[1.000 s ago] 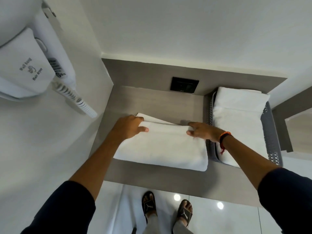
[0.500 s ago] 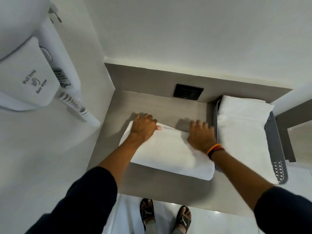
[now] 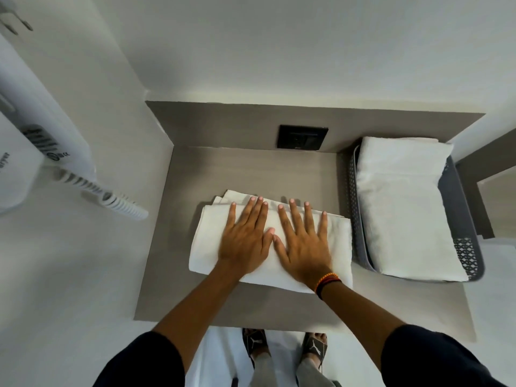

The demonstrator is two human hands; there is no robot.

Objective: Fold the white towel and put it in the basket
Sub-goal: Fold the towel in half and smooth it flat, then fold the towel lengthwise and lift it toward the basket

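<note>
Both hands are lying flat, fingers spread, thumbs touching, the left hand [image 3: 245, 241] and right hand [image 3: 303, 244] pressing palms down, gripping nothing, on the folded white towel [image 3: 339, 247] on the grey surface [image 3: 251, 169]; the basket [image 3: 458, 219] is sitting at three o'clock.

— What colours lie under your palms?
— Your white towel [image 3: 339, 241] is plain, on a grey-brown wood-grain shelf [image 3: 251, 169].
— And beside that towel?
— A grey basket [image 3: 458, 219] with lattice-perforated walls holds another white towel [image 3: 402, 202]; your wristband [image 3: 327, 281] is orange, red and black.
</note>
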